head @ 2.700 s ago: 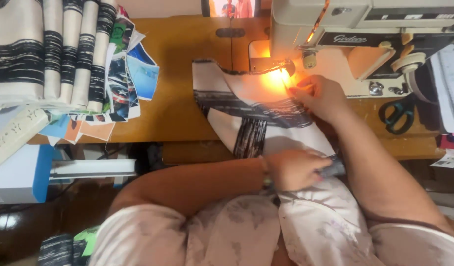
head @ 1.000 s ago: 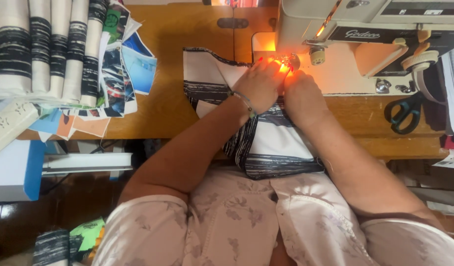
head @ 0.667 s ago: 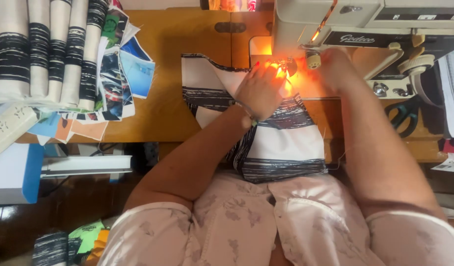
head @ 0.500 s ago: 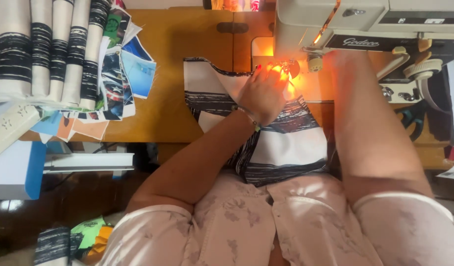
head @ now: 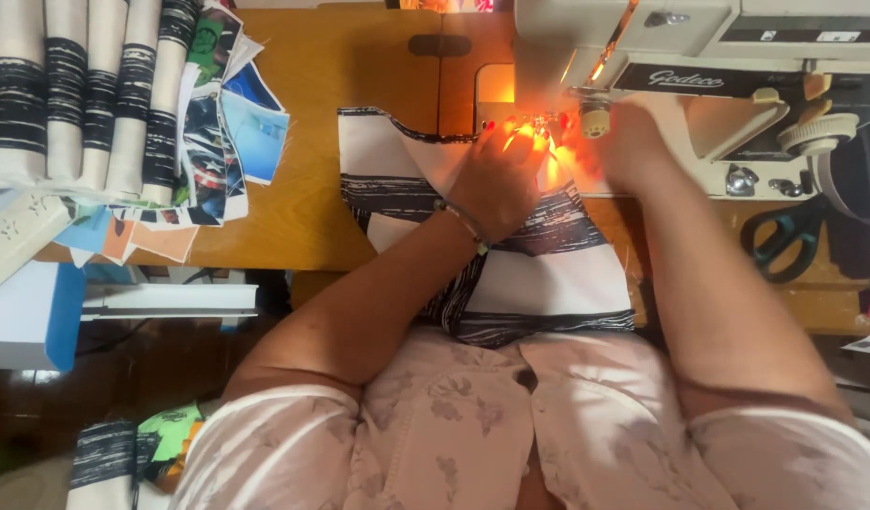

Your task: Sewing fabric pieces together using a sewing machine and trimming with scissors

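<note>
A white cloth with black brushed stripes (head: 539, 274) lies on the wooden sewing table (head: 312, 189) and hangs over its front edge onto my lap. My left hand (head: 499, 175) presses flat on the cloth right at the lit needle area of the cream sewing machine (head: 662, 57). My right hand (head: 624, 142) rests just right of the needle, on the cloth's far edge under the machine head; its fingers are blurred and partly hidden by the glare.
Folded striped cloths (head: 76, 94) and several printed pictures (head: 227, 132) are stacked at the table's left. Black-handled scissors (head: 784, 241) lie on the right, by the machine's handwheel (head: 818, 132). A white and blue box (head: 24, 312) stands lower left.
Both hands moved from my lap up to the needle, drawing the cloth further under the machine. My right hand then slid right of the needle.
</note>
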